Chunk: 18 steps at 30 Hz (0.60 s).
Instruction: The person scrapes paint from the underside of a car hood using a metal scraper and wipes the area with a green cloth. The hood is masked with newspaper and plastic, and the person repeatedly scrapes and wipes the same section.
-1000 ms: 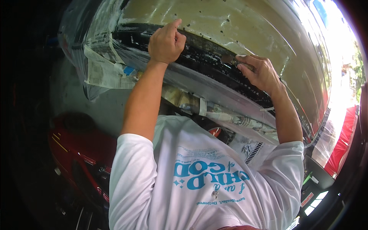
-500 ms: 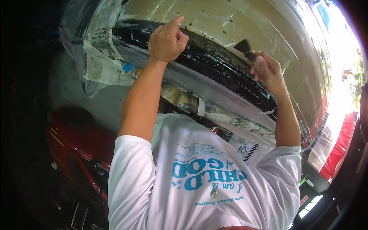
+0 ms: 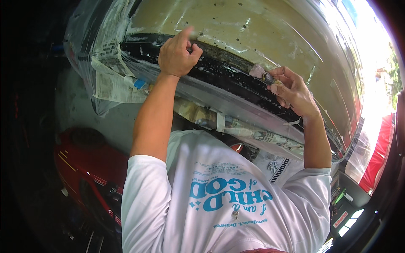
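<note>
My right hand (image 3: 291,90) grips a small putty knife (image 3: 257,71) by its short handle. The blade lies at or just above the seam between a tan painted vehicle panel (image 3: 219,25) and a black trim strip (image 3: 228,76). Over the left part of that strip, my left hand (image 3: 177,55) is raised with the index finger stretched out, its tip blurred, and the thumb apart. Nothing shows in the left hand. Greyish residue and pale specks run along the seam. Whether the left hand touches the panel, I cannot tell.
Newspaper masking (image 3: 112,71) and clear plastic sheeting (image 3: 80,50) cover the vehicle's left side. Below the trim runs a paper-wrapped edge (image 3: 253,130). A red car (image 3: 80,164) stands at lower left. At far right hangs a red and white sheet (image 3: 375,156).
The putty knife has tilted and moved left and down to the seam, its blade now catching light. My left hand has shifted slightly left and down, and its thumb has spread.
</note>
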### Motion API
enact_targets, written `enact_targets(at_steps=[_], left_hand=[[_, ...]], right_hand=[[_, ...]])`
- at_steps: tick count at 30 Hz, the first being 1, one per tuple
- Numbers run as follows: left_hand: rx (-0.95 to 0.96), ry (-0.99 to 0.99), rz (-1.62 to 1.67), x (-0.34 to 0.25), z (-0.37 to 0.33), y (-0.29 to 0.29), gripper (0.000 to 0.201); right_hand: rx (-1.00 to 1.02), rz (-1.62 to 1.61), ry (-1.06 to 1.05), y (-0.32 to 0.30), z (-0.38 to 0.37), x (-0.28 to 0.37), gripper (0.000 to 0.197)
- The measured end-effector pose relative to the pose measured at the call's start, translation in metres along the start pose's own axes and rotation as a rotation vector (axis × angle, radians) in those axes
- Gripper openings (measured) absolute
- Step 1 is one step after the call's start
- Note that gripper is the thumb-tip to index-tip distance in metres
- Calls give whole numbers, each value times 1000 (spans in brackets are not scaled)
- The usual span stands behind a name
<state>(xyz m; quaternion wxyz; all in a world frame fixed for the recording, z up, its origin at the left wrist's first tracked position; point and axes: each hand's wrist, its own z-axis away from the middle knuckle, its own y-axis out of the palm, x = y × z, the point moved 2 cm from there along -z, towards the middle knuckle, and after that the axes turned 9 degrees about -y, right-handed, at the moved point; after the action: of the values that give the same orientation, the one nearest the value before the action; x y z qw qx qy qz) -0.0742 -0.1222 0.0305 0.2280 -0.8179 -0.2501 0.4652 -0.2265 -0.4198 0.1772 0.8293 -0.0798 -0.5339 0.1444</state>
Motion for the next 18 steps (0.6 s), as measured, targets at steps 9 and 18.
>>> enact_targets(at_steps=[9, 18], left_hand=[[-7, -10, 30, -2, -1, 3, 52], [-20, -8, 51, -2, 1, 3, 53]], right_hand=[[-29, 639, -279, 23, -15, 5, 38], [110, 714, -39, 23, -33, 21, 41]])
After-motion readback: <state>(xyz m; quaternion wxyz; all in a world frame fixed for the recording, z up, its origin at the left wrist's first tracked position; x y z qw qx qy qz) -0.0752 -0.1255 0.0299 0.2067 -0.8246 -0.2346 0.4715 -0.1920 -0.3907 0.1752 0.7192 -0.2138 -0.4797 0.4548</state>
